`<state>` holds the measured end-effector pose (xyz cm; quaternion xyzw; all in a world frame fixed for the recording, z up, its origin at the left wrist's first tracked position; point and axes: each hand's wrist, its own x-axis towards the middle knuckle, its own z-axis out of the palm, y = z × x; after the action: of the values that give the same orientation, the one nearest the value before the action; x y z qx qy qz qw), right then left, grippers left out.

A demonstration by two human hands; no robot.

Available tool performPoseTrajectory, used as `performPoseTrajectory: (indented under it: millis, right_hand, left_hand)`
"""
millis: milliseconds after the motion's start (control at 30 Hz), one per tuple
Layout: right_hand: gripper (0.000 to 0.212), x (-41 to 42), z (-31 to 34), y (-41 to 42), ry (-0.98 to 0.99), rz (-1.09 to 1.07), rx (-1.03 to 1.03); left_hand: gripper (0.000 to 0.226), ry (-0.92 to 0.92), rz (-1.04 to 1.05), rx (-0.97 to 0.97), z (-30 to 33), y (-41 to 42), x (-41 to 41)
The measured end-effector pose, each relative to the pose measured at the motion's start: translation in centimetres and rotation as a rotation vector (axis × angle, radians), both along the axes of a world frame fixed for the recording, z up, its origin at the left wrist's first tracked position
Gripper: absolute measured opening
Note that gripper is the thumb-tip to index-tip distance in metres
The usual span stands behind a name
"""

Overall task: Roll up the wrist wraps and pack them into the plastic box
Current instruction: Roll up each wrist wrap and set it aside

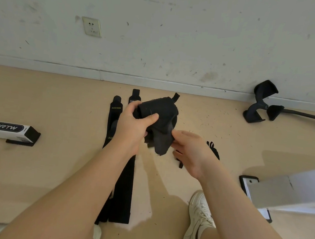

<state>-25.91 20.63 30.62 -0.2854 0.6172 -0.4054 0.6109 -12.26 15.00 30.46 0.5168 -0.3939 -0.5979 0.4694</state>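
My left hand [133,124] grips a partly rolled black wrist wrap [162,118] in the air above the floor, thumb pressed on its front. My right hand [190,152] pinches the wrap's loose grey end [160,142] that hangs below the roll. Two more black wrist wraps lie flat side by side on the beige floor; one [115,108] carries yellow lettering and the other [124,188] runs long toward me, both partly hidden by my left arm. A black-rimmed clear plastic box [246,183] lies at the right, mostly hidden by a white surface.
A white and black BRTW carton [9,129] lies on the floor at left. Black padded straps with a bar [261,105] rest against the wall at right. A black strap piece [213,149] lies behind my right hand. My white shoe [200,217] stands near the bottom.
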Motion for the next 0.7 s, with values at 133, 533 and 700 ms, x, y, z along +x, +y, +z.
performPoseTrajectory:
  millis: [133, 533, 700]
  right_hand:
    - [0.038, -0.8, 0.4, -0.2, 0.438, -0.11, -0.24]
    - [0.072, -2.2, 0.3, -1.0, 0.697, 0.206, -0.534]
    - [0.069, -3.0, 0.7, -0.9, 0.486, 0.163, -0.464]
  left_hand:
    - [0.056, -0.237, -0.096, -0.061, 0.0, -0.4, 0.8]
    - [0.079, -0.195, -0.401, 0.054, 0.3, 0.4, 0.6]
    - [0.072, -0.162, -0.364, 0.058, -0.2, 0.8, -0.3]
